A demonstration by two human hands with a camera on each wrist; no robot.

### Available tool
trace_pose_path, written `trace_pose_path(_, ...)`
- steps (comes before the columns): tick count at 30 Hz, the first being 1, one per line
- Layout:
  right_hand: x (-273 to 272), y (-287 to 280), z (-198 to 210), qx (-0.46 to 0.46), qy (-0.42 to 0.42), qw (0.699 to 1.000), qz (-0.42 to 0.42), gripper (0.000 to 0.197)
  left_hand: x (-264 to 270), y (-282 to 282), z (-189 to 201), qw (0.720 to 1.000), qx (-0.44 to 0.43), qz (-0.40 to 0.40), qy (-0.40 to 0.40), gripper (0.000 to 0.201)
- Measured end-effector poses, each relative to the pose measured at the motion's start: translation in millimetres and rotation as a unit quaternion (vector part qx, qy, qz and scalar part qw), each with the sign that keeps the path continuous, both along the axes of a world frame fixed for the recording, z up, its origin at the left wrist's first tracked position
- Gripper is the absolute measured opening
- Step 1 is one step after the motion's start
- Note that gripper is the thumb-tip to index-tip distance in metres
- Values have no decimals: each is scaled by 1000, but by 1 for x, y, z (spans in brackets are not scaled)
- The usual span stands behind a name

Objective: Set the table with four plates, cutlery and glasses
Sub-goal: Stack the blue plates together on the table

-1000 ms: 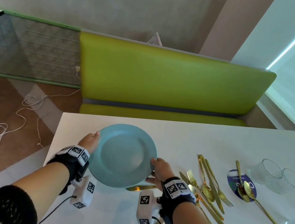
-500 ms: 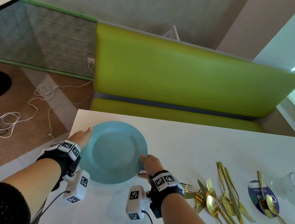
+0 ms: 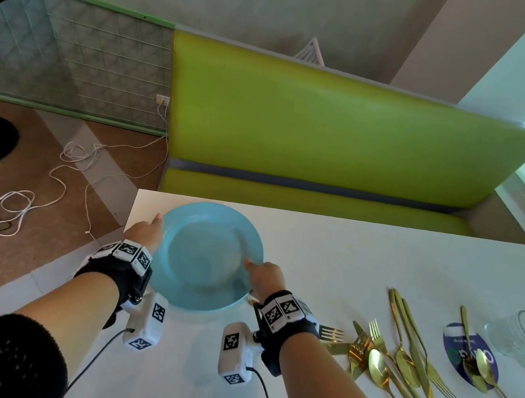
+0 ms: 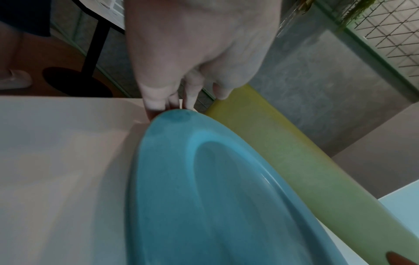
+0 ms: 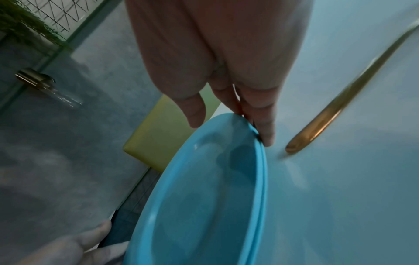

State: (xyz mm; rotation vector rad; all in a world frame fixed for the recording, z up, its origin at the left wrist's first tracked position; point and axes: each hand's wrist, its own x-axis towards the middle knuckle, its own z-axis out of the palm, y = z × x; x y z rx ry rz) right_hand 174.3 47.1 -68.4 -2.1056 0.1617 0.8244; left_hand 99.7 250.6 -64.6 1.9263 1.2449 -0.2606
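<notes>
Both hands gripped one blue plate by opposite edges: the left hand had its fingers curled at the plate's left rim, and the right hand pinched the right rim with its thumb over the top and its fingers beneath. Whether the plate already rested on the white table or hung just above it could not be told, though it sat close to the table's far left corner, near the edge facing the green bench. By my reading this was the placing of a first plate, with no other plate in view. To the right, well apart, lay a loose heap of gold cutlery and a glass near the right edge. Next would likely be settling the plate flat, then letting go without nudging it off the corner.
</notes>
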Motion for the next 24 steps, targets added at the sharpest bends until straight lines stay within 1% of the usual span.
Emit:
trace_pose_path(7,4,2,-1,0,-6,1000,3,49,-1,3,2,1000,-8,24,-5,66)
trace_pose_path(10,4,1,-3,-7,-13,1000,11,49,-2,4,2,1000,-2,14,-13,66)
trace_pose_path(13,3,0,-5,11,-6,1000,-8,51,-3,5,0,1000,-3,13,-22,65)
trace_pose_path(15,0,-2,-1,18,0,1000,-18,57,-1,3,1,1000,-1,21,-20,65)
trace_pose_path(17,-2,-7,6,23,5,999,-23,68,0,0,6,999,4,34,-14,66)
trace_pose_path(19,-2,-17,15,23,-4,999,-25,73,3,-4,11,999,21,47,-15,64)
trace_pose_path(22,0,-44,31,25,-14,999,-43,65,14,-14,20,996,53,60,-26,61)
trace_pose_path(24,-1,-72,47,32,-13,998,-59,58,25,-30,31,995,67,59,-34,60)
